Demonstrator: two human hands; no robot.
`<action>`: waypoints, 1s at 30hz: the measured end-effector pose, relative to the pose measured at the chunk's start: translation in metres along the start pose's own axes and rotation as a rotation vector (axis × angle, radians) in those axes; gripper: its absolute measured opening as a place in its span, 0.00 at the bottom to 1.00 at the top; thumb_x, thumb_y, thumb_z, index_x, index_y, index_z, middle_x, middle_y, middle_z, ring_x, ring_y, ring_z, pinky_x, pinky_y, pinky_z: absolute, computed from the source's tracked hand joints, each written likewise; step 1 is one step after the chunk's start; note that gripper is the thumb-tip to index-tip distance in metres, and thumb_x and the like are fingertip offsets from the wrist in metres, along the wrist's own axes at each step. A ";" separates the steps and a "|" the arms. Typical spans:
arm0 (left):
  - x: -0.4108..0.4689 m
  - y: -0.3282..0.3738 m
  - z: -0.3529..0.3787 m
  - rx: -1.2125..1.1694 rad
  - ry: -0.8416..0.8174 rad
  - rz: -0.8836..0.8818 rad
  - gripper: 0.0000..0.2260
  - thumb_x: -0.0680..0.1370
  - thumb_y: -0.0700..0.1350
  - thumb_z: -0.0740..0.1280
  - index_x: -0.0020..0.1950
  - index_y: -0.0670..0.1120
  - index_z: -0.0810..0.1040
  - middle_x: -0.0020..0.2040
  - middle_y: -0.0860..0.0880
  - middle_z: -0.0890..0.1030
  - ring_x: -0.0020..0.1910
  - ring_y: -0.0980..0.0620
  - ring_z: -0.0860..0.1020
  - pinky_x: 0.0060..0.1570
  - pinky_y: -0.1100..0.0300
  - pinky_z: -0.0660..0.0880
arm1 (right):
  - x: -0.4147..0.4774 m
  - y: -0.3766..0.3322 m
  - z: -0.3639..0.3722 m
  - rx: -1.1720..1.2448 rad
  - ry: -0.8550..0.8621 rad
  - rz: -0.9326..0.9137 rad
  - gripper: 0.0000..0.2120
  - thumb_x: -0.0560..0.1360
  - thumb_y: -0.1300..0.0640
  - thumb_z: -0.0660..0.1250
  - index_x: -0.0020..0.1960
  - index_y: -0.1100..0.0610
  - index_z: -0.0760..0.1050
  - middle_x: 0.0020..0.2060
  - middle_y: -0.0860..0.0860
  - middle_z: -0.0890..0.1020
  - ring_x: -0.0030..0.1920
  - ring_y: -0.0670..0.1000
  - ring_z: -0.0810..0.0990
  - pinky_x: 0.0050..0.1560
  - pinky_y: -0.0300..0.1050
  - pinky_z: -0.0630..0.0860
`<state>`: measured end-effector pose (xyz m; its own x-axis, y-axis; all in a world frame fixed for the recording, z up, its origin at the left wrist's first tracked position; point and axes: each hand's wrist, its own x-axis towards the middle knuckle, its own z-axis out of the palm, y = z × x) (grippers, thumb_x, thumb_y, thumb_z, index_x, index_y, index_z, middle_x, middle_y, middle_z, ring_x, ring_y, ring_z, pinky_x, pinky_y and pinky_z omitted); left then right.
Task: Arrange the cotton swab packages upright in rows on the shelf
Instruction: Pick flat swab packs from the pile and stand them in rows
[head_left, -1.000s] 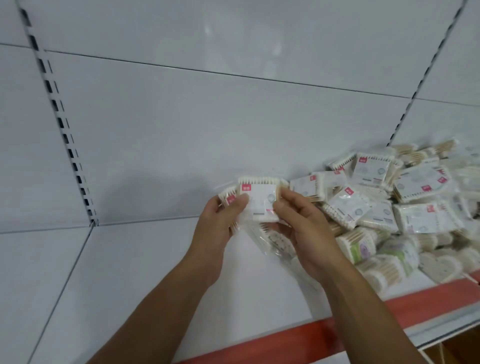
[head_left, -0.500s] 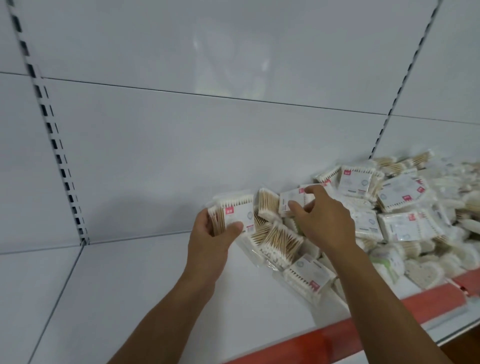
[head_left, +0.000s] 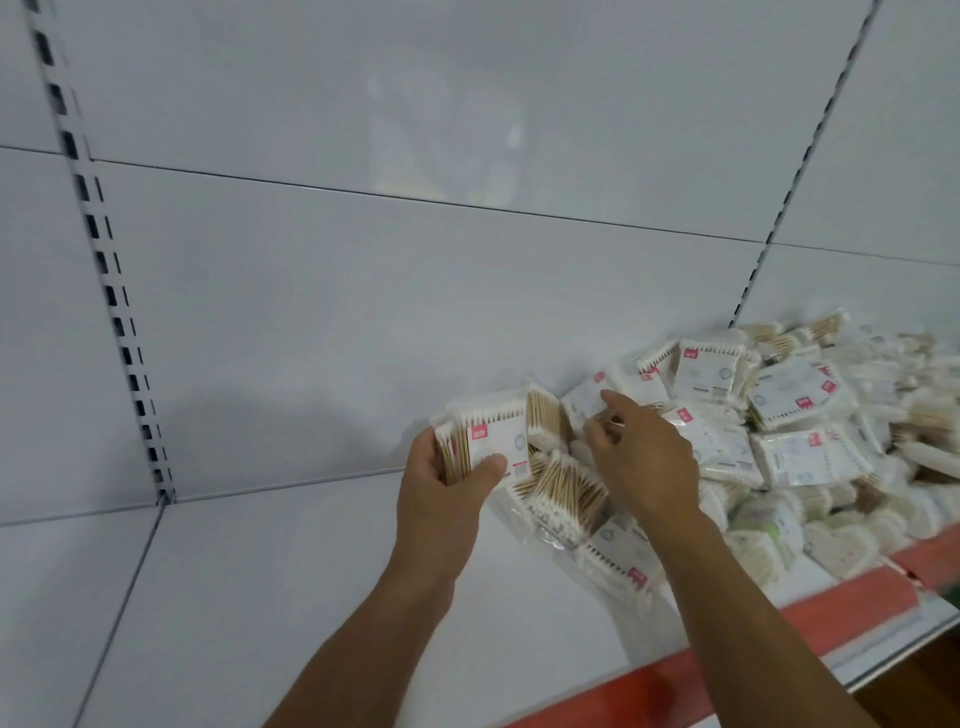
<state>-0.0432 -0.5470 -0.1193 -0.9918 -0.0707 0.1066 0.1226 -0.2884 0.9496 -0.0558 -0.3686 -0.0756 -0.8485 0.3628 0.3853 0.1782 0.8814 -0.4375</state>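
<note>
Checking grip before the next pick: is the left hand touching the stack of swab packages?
Touching. The head view shows the left hand gripping the stack of swab packages, thumb across the front label.

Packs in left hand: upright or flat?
Upright: left hand grips the cotton swab packages on edge, swab tips up, label facing out.

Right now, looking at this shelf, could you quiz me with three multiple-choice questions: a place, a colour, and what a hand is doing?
1. The pile of cotton swab packages lies on the shelf's: A) left end B) right part C) front edge only.
2. The shelf's front strip is: A) red B) blue C) green.
3. The left hand: A) hangs empty B) grips a stack of packages C) presses the back panel.
Answers: 1 B, it heaps at the right; 2 A, plainly red; 3 B, thumb and fingers clamp the stack.
</note>
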 end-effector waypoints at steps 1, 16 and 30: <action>0.000 0.000 0.001 0.001 -0.003 0.002 0.14 0.75 0.37 0.73 0.57 0.51 0.79 0.50 0.53 0.86 0.49 0.56 0.84 0.46 0.66 0.75 | 0.000 -0.001 0.001 0.021 0.037 -0.008 0.20 0.80 0.46 0.62 0.71 0.47 0.70 0.62 0.50 0.78 0.57 0.54 0.79 0.56 0.49 0.73; 0.001 0.022 -0.001 -0.047 -0.018 0.022 0.15 0.75 0.36 0.73 0.56 0.52 0.77 0.48 0.56 0.85 0.45 0.61 0.83 0.38 0.73 0.75 | -0.055 -0.016 0.010 0.860 0.205 0.159 0.17 0.72 0.60 0.75 0.52 0.44 0.71 0.44 0.48 0.81 0.47 0.49 0.82 0.51 0.49 0.80; -0.105 0.084 -0.163 0.245 0.007 0.098 0.19 0.74 0.38 0.74 0.61 0.53 0.76 0.52 0.55 0.84 0.50 0.59 0.83 0.46 0.68 0.77 | -0.196 -0.095 0.009 0.990 -0.047 0.097 0.06 0.72 0.56 0.75 0.47 0.51 0.79 0.40 0.45 0.81 0.44 0.47 0.82 0.55 0.53 0.79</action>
<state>0.0771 -0.7194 -0.0991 -0.9753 -0.0933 0.2001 0.2045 -0.0401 0.9780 0.0888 -0.5260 -0.1170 -0.8748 0.3888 0.2889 -0.2301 0.1912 -0.9542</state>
